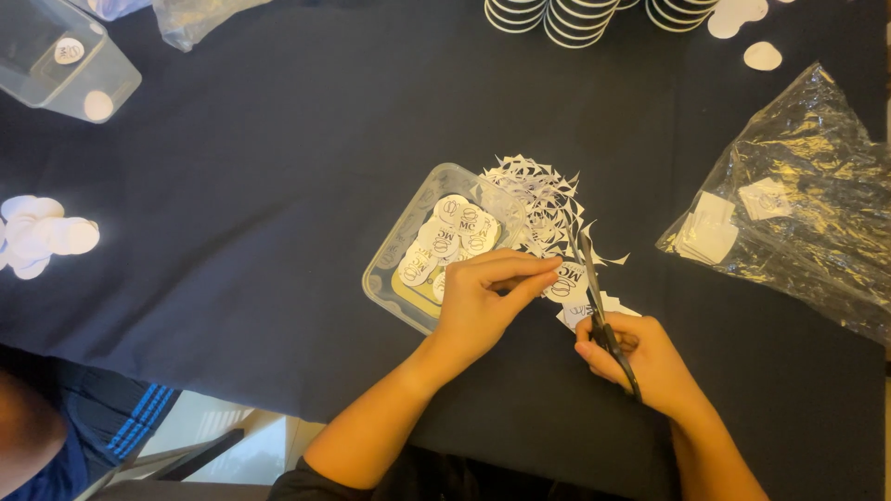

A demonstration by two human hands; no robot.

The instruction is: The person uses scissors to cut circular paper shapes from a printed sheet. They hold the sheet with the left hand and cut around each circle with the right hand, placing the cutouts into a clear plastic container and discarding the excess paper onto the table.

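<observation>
On the bench (278, 186), covered in dark cloth, the left hand (483, 301) pinches a small printed paper piece (564, 281) between thumb and fingertips, near the middle of the front edge. The right hand (640, 357) is clenched around the handles of a pair of scissors (594, 297), whose blades point away from the person and meet the paper piece. Just beyond the blades lies a heap of white paper scraps (538, 199). Touching the left hand on its far side is a clear plastic tray (394, 269) holding cut round labels (455, 232). Toward the right edge lies a crinkled clear plastic bag (807, 186) with square paper pieces inside. At the back left corner stands a clear plastic box (56, 56). Near the left edge is a pile of white paper rounds (42, 237). Along the back edge stand stacked striped cups (575, 19).
</observation>
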